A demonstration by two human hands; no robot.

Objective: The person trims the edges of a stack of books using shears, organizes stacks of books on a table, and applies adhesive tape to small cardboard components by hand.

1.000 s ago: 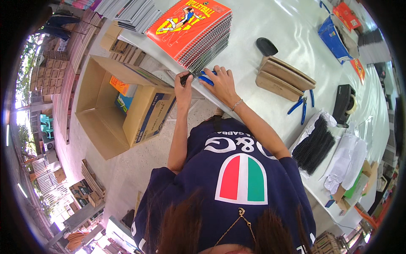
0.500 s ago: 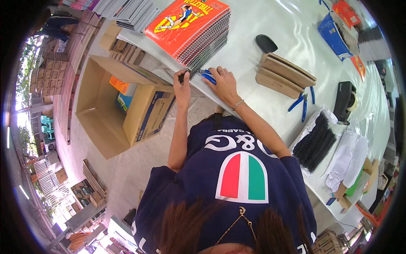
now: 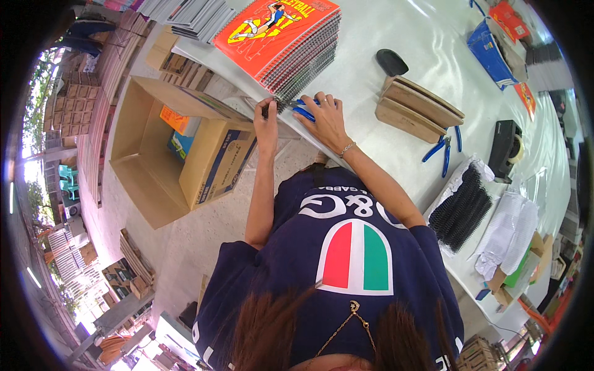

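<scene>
A stack of spiral-bound notebooks (image 3: 278,37) with red covers lies at the table's near left edge, dark coils along its right side. At the stack's near corner, my left hand (image 3: 266,127) is closed with thumb and fingers pinching a dark wire coil (image 3: 271,109). My right hand (image 3: 328,123) holds blue-handled pliers (image 3: 303,114) beside it, their handles apart and their jaws toward the coil. The jaws are too small to tell whether they touch the wire.
Left of the table stands an open cardboard box (image 3: 216,164) with books inside. On the table lie a wooden holder (image 3: 417,108), more blue pliers (image 3: 445,150), a tape dispenser (image 3: 504,148), a bundle of black coils (image 3: 461,210), a dark oval object (image 3: 391,62) and grey books (image 3: 198,18).
The handles of the pliers in my right hand have spread wider. My left hand stays at the coil, barely moved.
</scene>
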